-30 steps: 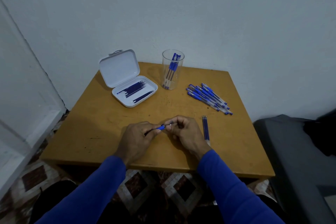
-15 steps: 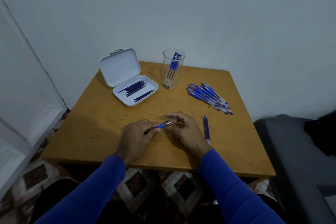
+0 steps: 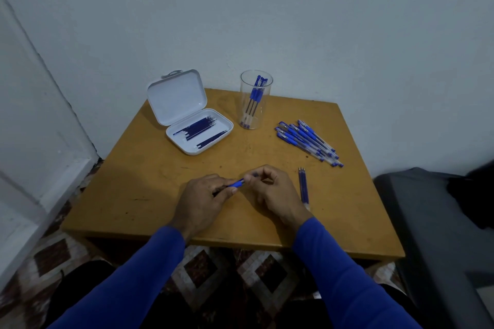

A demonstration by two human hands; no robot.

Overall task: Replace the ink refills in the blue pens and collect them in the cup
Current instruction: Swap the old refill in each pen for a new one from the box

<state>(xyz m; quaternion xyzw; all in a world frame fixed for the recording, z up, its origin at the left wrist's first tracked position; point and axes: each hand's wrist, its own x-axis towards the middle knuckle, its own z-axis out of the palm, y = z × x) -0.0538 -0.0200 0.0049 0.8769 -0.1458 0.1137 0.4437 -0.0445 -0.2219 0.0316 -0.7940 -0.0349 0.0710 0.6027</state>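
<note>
**Blue pen mid-refill, both hands on it**

Blue grip section of the pen is about all you can see of it, since both hands are wrapped around the rest just above the near-middle of the wooden table. Left hand has its fingers curled around the barrel end, thumb along the top. Right hand pinches the tip end between thumb and fingertips, other fingers curled in. Can't tell whether the tip piece is on or off, too small and covered up.

Just right of the right hand, a few loose refills lie side by side on the table, pointing away from the person. Further back on the right there's a pile of blue pens, fanned out diagonally. The clear plastic cup stands at the back middle with a few pens upright in it. To its left sits an open white case, lid tipped back, with dark blue refills lying in the bottom tray.

Blue sleeves on both arms, patterned floor tiles under the table, grey seat off to the right.
</note>
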